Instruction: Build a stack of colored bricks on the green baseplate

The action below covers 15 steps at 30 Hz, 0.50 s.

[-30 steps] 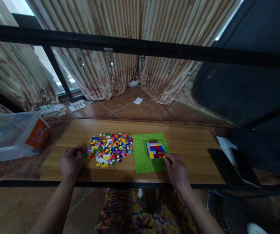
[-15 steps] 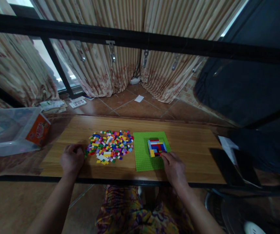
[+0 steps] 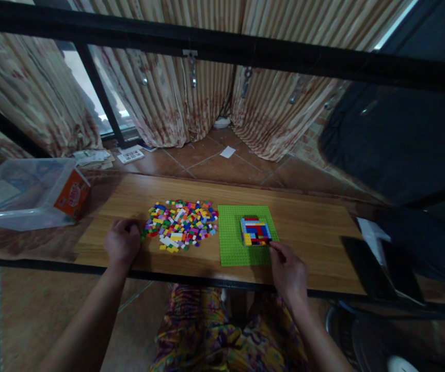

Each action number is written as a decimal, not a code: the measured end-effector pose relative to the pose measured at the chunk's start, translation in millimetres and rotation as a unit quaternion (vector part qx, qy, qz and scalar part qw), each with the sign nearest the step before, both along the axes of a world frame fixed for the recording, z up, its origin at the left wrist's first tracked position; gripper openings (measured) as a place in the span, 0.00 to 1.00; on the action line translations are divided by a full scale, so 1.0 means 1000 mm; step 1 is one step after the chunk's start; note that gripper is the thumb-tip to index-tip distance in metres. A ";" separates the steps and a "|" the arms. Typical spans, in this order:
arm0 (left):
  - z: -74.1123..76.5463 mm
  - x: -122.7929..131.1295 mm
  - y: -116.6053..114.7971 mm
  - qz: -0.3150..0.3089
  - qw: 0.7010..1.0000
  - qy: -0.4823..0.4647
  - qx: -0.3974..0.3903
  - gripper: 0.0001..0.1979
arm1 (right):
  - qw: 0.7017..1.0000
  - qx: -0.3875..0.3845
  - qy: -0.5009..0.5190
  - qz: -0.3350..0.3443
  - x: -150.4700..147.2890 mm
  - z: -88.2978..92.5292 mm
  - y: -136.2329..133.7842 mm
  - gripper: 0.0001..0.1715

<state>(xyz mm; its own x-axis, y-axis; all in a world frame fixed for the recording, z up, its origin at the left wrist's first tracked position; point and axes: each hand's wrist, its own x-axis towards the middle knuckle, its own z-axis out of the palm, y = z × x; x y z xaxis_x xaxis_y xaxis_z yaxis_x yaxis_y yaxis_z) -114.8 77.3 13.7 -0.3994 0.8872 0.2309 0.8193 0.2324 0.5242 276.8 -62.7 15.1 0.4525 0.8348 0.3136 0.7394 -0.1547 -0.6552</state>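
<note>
A low rectangular build of toy bricks (image 3: 256, 232), blue, red, yellow and white, stands on a green baseplate (image 3: 230, 254). At its near right corner the thumb and fingers of my right hand (image 3: 289, 268) are pinched together on what looks like a small dark toy brick (image 3: 269, 241). Whether that brick is pressed onto the build or held just beside it, I cannot tell. My left hand (image 3: 122, 241) rests closed on the table, at the left edge of a loose pile of multicoloured toy bricks (image 3: 184, 223). Its curled fingers hide whatever may be inside.
The wooden table (image 3: 307, 222) has a dark front edge. On the left stands a clear plastic box (image 3: 25, 214) with an orange label. Dark flat items and white paper (image 3: 369, 233) lie at the right end. A black bar (image 3: 215, 39) crosses above, before striped curtains (image 3: 195, 103).
The whole view has shifted, so the table sits slightly right and higher. My right hand stays at the build's near right corner. The left hand stays closed beside the pile.
</note>
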 end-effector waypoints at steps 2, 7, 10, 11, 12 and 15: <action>-0.001 -0.001 0.001 0.002 1.000 0.004 -0.001 0.13 | 1.000 0.013 -0.022 0.014 -0.001 0.001 -0.001 0.20; -0.003 -0.002 0.000 -0.006 1.000 0.002 0.012 0.13 | 0.998 0.012 -0.057 0.030 -0.013 -0.003 -0.003 0.22; -0.004 -0.003 0.000 -0.010 1.000 0.005 0.018 0.13 | 0.998 0.010 -0.059 0.028 -0.019 -0.010 -0.005 0.22; -0.004 -0.003 0.000 -0.009 1.000 0.006 0.018 0.13 | 0.998 0.010 -0.061 0.029 -0.020 -0.012 -0.006 0.22; -0.004 -0.003 0.000 -0.009 1.000 0.005 0.017 0.13 | 0.997 0.013 -0.065 0.030 -0.020 -0.014 -0.007 0.23; -0.005 -0.001 -0.001 -0.004 1.000 0.003 0.018 0.13 | 0.996 0.018 -0.081 0.037 -0.019 -0.020 -0.009 0.23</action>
